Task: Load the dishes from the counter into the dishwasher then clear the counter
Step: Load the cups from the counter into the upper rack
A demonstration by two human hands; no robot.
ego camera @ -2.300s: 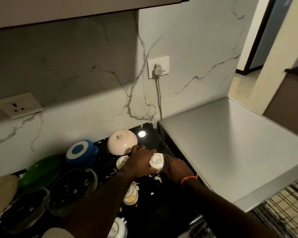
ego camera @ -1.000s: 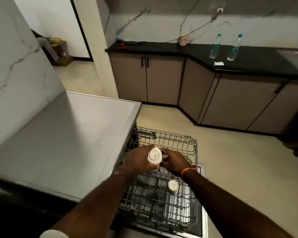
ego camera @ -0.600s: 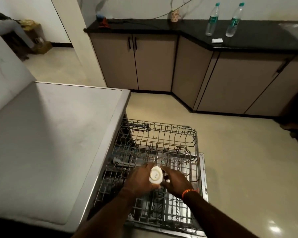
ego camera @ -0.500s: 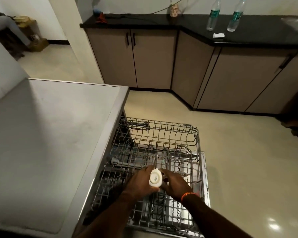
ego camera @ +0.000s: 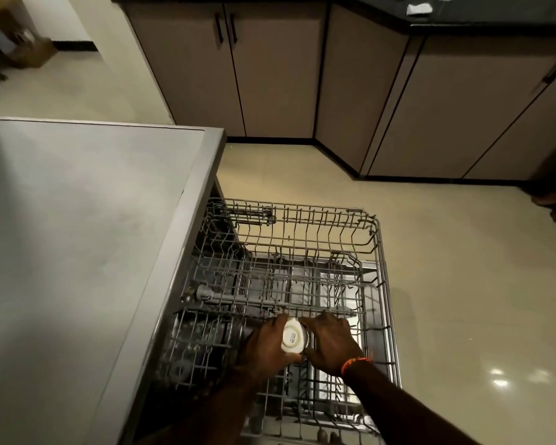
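Now I've got both hands, L (ego camera: 267, 343) & R (ego camera: 329, 340), fingers curled round a white cup (ego camera: 292, 338), bottom up, over the dishwasher rack (ego camera: 379, 271), lower center of frame.

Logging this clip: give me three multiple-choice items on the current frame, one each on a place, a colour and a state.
1. Where is the cup?
A. on the floor
B. over the pulled-out dishwasher rack
C. on the steel top

2. The band on the right wrist is
A. orange
B. blue
C. green

3. The cup is
A. lying free
B. held by one hand
C. held between both hands

Key: 1 B, wire rack lies beneath it; 2 A, orange wristband; 3 C, left hand and right hand flank it.
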